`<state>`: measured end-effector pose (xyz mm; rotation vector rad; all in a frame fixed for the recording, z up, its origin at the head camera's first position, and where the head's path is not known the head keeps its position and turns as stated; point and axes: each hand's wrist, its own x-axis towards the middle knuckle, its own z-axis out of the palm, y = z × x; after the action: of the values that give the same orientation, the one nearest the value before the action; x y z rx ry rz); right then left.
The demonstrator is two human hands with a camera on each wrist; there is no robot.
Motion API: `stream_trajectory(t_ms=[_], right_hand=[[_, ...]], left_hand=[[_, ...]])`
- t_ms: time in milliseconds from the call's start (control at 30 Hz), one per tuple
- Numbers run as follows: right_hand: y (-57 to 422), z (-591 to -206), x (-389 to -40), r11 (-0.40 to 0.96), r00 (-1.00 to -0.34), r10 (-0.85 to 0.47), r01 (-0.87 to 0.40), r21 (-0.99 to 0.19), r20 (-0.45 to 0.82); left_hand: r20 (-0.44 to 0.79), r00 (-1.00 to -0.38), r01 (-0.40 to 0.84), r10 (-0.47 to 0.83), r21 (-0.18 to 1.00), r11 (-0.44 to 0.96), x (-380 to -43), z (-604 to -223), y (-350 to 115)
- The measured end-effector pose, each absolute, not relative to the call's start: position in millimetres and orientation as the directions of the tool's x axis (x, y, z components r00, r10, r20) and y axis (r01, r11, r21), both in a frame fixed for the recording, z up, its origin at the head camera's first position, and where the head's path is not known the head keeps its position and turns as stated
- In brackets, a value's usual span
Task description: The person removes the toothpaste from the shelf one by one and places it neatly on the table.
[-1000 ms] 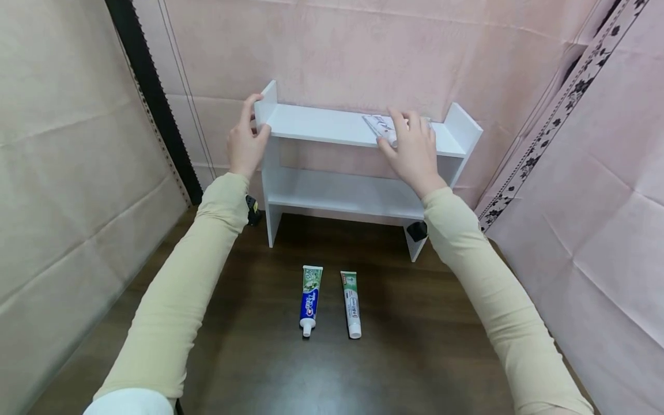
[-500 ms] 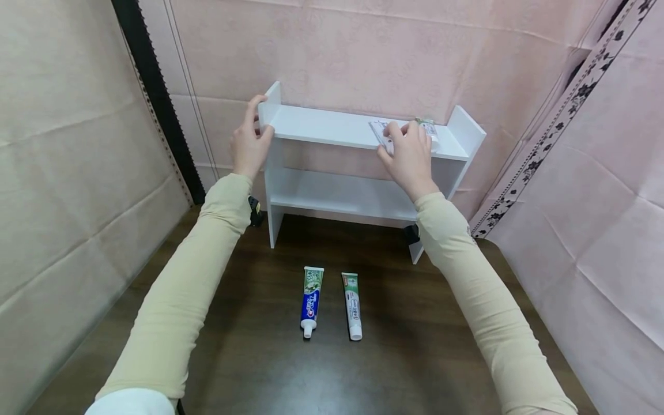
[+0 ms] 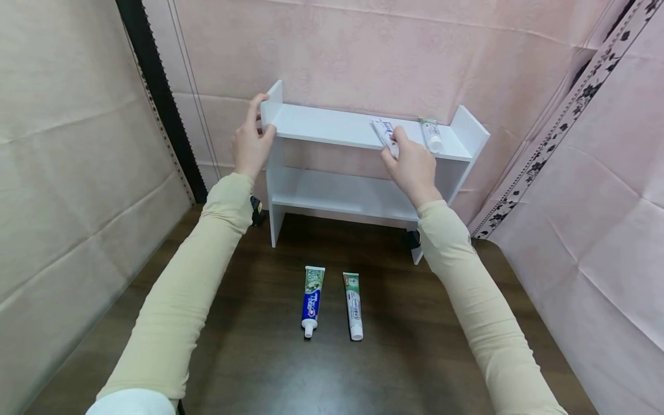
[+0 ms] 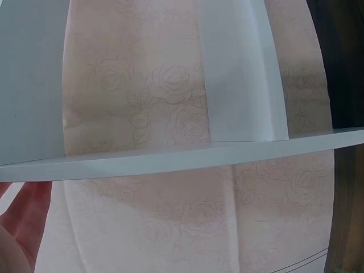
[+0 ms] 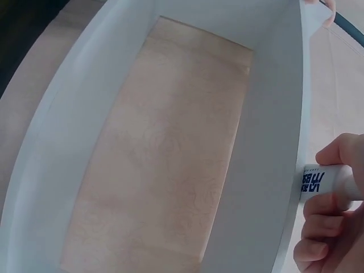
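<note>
A white two-tier shelf (image 3: pixel 332 124) stands at the back of the table. At its upper left my left hand (image 3: pixel 251 144) holds the side panel between thumb and fingers; in the left wrist view part of that hand (image 4: pixel 23 227) shows at the lower left. My right hand (image 3: pixel 415 170) pinches the cap end of a white toothpaste tube (image 3: pixel 383 131) on the top board, near its front edge. In the right wrist view, blue lettering shows on the tube (image 5: pixel 313 181) between thumb and fingers. Just right of it lies another white toothpaste tube (image 3: pixel 432 135) with a green end.
On the dark wooden table (image 3: pixel 332 374) in front, a blue-and-green Crest toothpaste tube (image 3: pixel 312 300) and a white-and-green toothpaste tube (image 3: pixel 353 305) lie side by side, caps toward me. Pale cloth (image 3: pixel 363 52) hangs behind and on both sides.
My right hand has drawn back from over the two upper tubes and now pinches the left one by its cap end. The right upper tube has come into view. My left hand stays put.
</note>
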<state>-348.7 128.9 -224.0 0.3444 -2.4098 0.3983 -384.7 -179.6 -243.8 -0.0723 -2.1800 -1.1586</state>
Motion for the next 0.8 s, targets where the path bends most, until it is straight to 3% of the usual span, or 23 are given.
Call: stream_trajectory(t_ms=[433,800], right_hand=[[131,-236,-330,0.922,-0.743,-0.108,-0.323,-0.213,0.661],[134,-263,-310,0.915,-0.665,-0.123,-0.363,-0.174,0.737]], left_hand=[[0.547,-0.799,0.321,-0.249,0.739,0.592,-388,-244,-179],[0.538,-0.806,0.316,-0.246,0.743,0.59,-389,-242,-178]])
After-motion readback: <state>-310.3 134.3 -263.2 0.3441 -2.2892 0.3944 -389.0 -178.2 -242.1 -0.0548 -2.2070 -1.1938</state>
